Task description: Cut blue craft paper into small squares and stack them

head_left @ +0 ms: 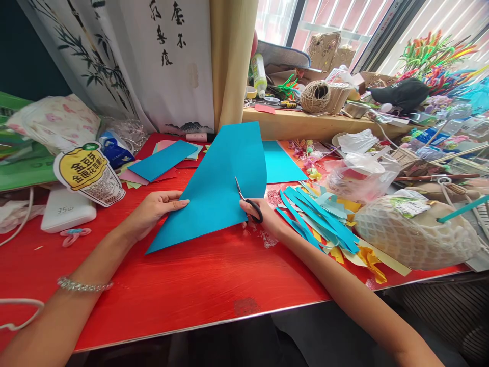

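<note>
My left hand point(159, 210) pinches the left edge of a large blue sheet of paper point(217, 178), thumb on top and fingers beneath. The sheet is held tilted above the red table. A pair of scissors point(252, 210) with black handles is gripped in my right hand point(266, 219), at the sheet's lower right. One blade lies over the paper, pointing up and away; the other blade is hidden. Behind the sheet lies another blue sheet point(280, 163). Cut blue strips point(319, 216) are heaped beside my right forearm, with yellow and pale scraps among them.
Folded coloured papers point(162, 160) lie at the back left, near a white power bank point(69, 209) and a cup-shaped package point(89, 176). On the right sit a netted wrapped fruit point(416, 232) and a plastic bag point(359, 173). A twine roll point(315, 96) stands on the cluttered sill.
</note>
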`<state>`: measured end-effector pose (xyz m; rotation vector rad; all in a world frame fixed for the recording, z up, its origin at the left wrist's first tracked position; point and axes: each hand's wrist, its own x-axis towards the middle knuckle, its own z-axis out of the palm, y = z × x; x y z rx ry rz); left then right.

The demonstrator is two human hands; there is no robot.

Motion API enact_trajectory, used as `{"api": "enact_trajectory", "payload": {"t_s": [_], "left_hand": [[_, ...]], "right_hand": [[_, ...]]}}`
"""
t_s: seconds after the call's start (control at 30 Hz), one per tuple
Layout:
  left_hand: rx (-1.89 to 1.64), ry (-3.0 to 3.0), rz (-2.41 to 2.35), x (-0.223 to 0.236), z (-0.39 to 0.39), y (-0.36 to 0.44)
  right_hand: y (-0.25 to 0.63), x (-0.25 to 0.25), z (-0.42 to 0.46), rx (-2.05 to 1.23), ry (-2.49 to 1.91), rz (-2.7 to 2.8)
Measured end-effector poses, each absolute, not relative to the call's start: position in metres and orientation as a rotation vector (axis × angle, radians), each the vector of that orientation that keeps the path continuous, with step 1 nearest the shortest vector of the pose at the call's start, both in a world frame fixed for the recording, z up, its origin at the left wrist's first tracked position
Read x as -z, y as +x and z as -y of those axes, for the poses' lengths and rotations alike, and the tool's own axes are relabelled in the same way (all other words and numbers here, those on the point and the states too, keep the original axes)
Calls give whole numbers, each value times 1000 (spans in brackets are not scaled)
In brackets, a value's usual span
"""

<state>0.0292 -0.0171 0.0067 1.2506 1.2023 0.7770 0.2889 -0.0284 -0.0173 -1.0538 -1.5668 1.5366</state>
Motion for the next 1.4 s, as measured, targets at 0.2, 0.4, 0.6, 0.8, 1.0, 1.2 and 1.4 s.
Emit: {"api": "enact_trajectory", "payload": {"t_s": [0.2,0.4,0.6,0.8,1.0,1.2,1.4], "left_hand": [[-761,1262,-1144,-7,17,28],[-756,1283,-1150,-6,17,27],[-765,1287,-1177,-6,16,28],[-760,1281,-1214,-4,16,27],[-768,1269,-1182,-2,14,26],[-775,1280,-1216,-3,15,27],[-765,1276,-1216,-2,15,27]], "right_hand": [[289,18,28,-1532,-1043,1552],[288,21,27,-1501,-1072,1558],[288,24,27,-1455,-1051,1580],[287,21,27,-1431,-1058,1582],[287,21,27,-1393,-1048,1592],[285,23,27,-1413,-1069,1562],[288,26,28,-1430,-1108,1596]]}}
